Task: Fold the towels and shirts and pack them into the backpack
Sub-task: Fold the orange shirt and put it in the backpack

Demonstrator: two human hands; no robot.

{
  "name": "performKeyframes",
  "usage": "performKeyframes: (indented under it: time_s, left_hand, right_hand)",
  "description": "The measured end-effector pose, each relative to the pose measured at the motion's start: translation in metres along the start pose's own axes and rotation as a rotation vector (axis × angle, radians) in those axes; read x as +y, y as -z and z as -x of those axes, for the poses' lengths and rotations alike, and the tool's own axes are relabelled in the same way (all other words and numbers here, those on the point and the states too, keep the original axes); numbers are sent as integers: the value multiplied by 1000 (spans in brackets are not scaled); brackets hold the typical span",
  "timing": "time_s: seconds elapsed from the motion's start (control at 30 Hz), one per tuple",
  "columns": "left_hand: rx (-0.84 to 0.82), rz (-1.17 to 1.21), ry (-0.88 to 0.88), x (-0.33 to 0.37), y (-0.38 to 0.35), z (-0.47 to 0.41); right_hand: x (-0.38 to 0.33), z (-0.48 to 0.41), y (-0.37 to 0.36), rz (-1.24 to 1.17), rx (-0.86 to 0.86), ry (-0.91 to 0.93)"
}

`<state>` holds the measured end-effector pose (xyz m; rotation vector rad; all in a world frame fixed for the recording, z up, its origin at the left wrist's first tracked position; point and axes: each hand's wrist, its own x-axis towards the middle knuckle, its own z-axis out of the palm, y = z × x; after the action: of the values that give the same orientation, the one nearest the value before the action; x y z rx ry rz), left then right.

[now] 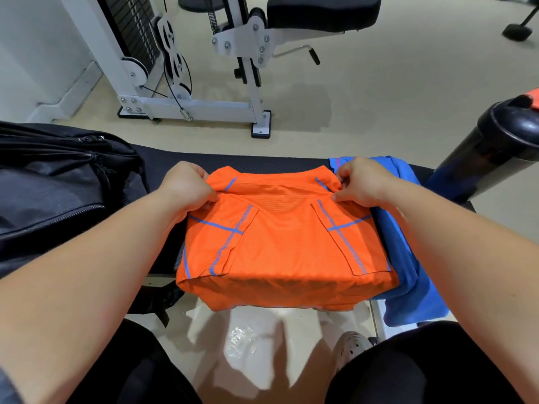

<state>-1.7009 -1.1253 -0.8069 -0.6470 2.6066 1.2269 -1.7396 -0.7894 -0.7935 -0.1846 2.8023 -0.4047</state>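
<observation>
An orange shirt [285, 246] with blue seams lies on the black bench [262, 164], its sleeves folded in and its lower part hanging over the near edge. My left hand [186, 185] pinches the shirt's far left shoulder. My right hand [361, 182] pinches the far right shoulder. A blue garment [408, 252] lies bunched under and to the right of the orange shirt. The black backpack [58, 188] sits on the bench at the left, zips partly apart.
A black shaker bottle [495, 150] stands at the right with a bit of orange cloth [532, 96] behind it. A white weight machine [204, 68] with a black seat stands on the beige floor beyond the bench. My legs and a shoe [350, 345] are below.
</observation>
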Motion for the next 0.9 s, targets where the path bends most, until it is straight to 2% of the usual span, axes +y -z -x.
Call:
performKeyframes:
  time_s: [0.13,0.23,0.33,0.43,0.57,0.67,0.77,0.9]
  left_hand:
    - [0,13,-10,1,1,2]
    - [-19,150,1,3,2,-2]
    - [-25,240,6,12,5,-7]
    - [44,284,-23,25,9,-15]
    - [214,319,-163,58,17,-27]
    - [339,328,-328,87,28,-27]
    - [392,301,-423,92,35,-22]
    - [356,142,-463,60,33,3]
  right_hand:
    - [4,3,1,8,67,14]
    - [4,4,7,-65,150,-35]
    - [3,0,13,-333,141,-112]
    - [-1,-9,24,-577,151,-169]
    - [-7,-28,52,-389,412,-135]
    - [-12,-36,76,-403,599,-68]
    - [-11,-32,83,-427,672,15]
    - [0,7,62,-262,643,132]
